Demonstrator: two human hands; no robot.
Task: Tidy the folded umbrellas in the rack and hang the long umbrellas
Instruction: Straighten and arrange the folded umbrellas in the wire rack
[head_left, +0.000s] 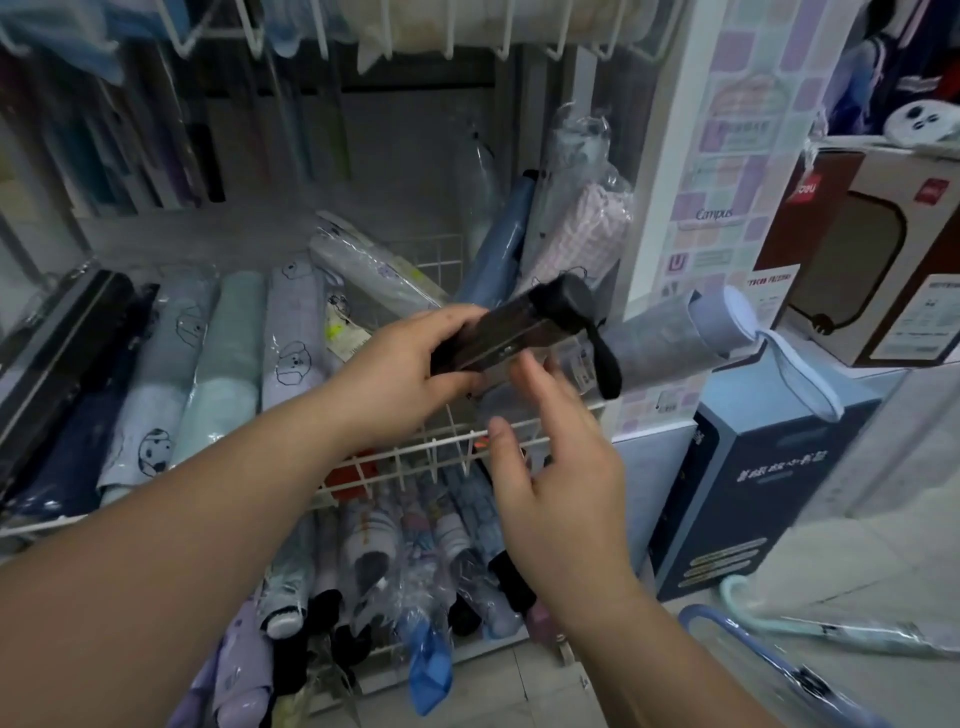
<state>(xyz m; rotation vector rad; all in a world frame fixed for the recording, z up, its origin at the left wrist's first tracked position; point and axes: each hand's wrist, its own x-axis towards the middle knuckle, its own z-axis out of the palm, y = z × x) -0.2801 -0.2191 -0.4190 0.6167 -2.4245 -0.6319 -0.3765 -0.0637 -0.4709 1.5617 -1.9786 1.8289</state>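
Above the rack's front rail: a black folded umbrella (524, 327) is held in the air, tilted, with its capped end raised toward the rack's right rear corner and its wrist strap (609, 364) hanging down.
Left hand (410, 364): its fingers and thumb are wrapped round the lower end of the black folded umbrella, over the middle of the rack.
Right hand (561, 467): it is held with fingers spread and nothing in it, just under the umbrella over the rack's front right corner; the fingertips are blurred, so contact cannot be told.
White wire rack (363, 458): its front rail is seen running up to the right beneath both forearms.
Left half of the rack: a row of wrapped folded umbrellas (228, 353) is laid side by side, touching, ends toward the front rail.
Rear of the rack: a grey umbrella (363, 265) is laid aslant; a blue one (498, 249) and a pink checked one (576, 234) are leaned upright at the right rear corner.
Right edge of the rack: a grey-blue umbrella (670, 332) is poked out past it.
Below the rack: more folded umbrellas (374, 571) are crowded on a lower tier.
Floor right of the rack: two long umbrellas (831, 631) are laid beside a dark blue box (753, 499).
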